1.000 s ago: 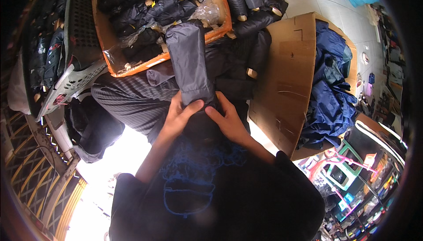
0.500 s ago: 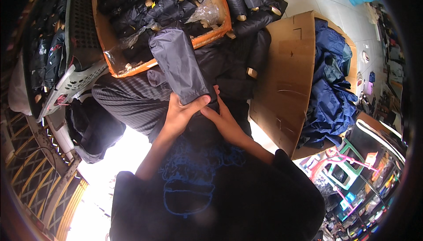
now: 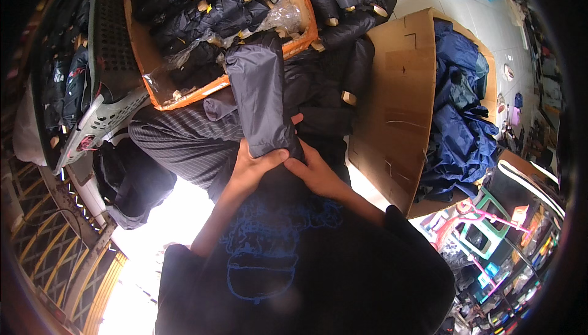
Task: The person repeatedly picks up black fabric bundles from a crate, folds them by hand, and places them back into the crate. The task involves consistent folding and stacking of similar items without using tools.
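Head view: the left hand (image 3: pixel 251 168) and right hand (image 3: pixel 315 171) are clamped on the near end of a dark pouch (image 3: pixel 258 99), its far end overlapping an orange-rimmed box's (image 3: pixel 199 93) near edge. Working that near end seems in hand, calling for steady thumbs; a cardboard box (image 3: pixel 392 102) crowds the right.

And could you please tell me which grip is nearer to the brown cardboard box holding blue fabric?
The right. The right grip is to the left of the cardboard box, not touching it; the left grip is farther left, away from the box.
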